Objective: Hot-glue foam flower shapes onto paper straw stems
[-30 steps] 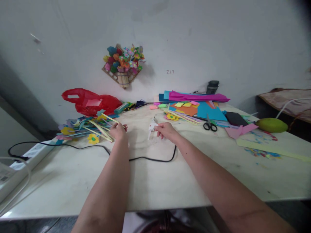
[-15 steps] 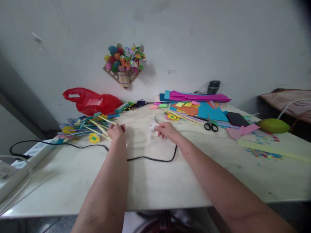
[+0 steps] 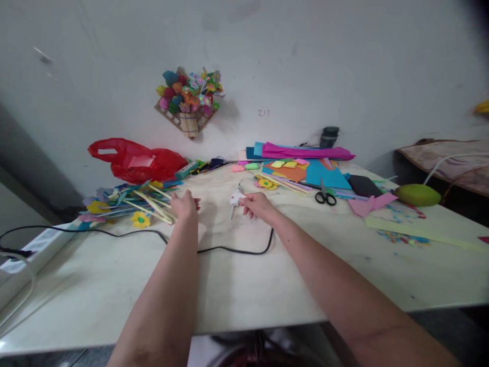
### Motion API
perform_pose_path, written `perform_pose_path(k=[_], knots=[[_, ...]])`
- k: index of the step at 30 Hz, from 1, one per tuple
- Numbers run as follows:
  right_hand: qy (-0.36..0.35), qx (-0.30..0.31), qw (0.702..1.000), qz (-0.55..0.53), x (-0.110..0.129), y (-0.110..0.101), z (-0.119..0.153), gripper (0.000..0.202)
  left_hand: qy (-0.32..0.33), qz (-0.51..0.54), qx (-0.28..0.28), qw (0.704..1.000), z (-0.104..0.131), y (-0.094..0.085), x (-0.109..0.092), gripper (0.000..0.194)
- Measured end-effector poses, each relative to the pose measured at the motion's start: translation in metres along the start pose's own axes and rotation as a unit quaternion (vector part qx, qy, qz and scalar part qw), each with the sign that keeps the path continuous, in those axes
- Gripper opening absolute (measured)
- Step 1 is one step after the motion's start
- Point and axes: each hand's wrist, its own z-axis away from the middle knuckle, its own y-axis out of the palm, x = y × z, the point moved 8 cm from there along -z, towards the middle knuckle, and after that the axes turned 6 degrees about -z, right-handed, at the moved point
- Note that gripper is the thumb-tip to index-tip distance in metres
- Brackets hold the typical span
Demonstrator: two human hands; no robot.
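1. Between the left hand [image 3: 184, 206] and the right hand [image 3: 256, 205], a bare lane of tabletop [image 3: 214, 204] runs back toward the wall [image 3: 244, 76]; the small white tool [image 3: 236, 198] at the right hand's fingertips narrows it.
2. Nearer the person, a black cord [image 3: 229, 248] crosses low, passing under the left forearm [image 3: 164, 290].
3. Leftward, paper flowers [image 3: 140, 219] and pale stalks [image 3: 155, 205] crowd close beside the left hand, the red bag [image 3: 171, 163] behind them.
4. Beyond the right hand, paper strips [image 3: 288, 184] and scissors [image 3: 325, 196] obstruct.
5. Right of the right forearm [image 3: 324, 270], open surface stretches to a pale-yellow strip [image 3: 412, 230].
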Motion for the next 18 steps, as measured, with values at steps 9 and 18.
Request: perform_pose_path(k=[9, 18], knots=[[-0.014, -0.037, 0.999, 0.004, -0.003, -0.01, -0.004, 0.017, 0.049, -0.01, 0.084, 0.995, 0.032, 0.041, -0.012, 0.033], [-0.019, -0.131, 0.991, 0.033, -0.012, -0.035, -0.014, 0.016, 0.105, -0.028, 0.174, 0.979, 0.05, 0.065, -0.01, 0.021]])
